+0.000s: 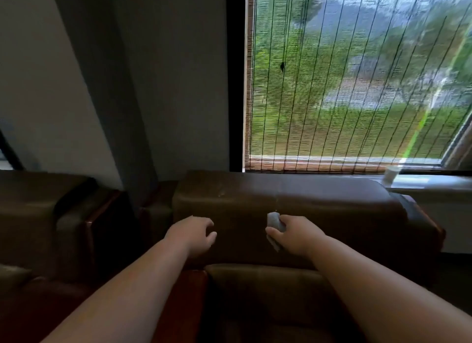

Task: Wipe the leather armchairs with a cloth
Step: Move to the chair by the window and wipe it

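- Armchair: brown leather, its backrest below the blind; a second chair stands to its left.
- Right hand clutches a grey cloth against the backrest.
- Left hand: fingers loosely curled, grasping nothing, before the backrest.

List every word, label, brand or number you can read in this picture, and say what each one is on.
None: no readable text shows in this view.
The grey cloth held in the right hand bears no visible print.
The brown leather armchair and the one beside it show no tag or brand.
The small pale object on the window sill is too blurred to tell whether it carries any marking.
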### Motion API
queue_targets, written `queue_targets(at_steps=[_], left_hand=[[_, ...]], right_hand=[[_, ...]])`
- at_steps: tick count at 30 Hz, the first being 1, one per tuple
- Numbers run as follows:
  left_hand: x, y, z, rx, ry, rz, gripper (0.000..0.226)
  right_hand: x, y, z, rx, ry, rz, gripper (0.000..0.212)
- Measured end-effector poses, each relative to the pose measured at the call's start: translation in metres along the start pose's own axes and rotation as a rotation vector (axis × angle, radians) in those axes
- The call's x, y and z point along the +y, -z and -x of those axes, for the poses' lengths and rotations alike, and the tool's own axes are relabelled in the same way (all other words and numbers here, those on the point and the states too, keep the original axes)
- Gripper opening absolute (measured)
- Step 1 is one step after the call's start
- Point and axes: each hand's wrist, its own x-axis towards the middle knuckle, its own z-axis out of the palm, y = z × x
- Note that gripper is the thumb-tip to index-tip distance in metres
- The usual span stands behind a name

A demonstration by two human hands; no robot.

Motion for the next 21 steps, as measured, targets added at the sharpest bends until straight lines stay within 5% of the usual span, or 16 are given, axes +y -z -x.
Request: queue_targets(at_steps=[10, 21], left_hand=[[-0.143, 0.028, -0.112, 0.036, 0.176, 0.018, 0.052], [-0.251, -0.026, -0.245, 0.094, 0.14, -0.014, 0.06]], right_hand=[[-0.106, -0.037, -0.119, -0.091, 0.182, 0.108, 0.066], [-0.208, -0.125, -0.248, 0.126, 0.428, 0.251, 0.07]])
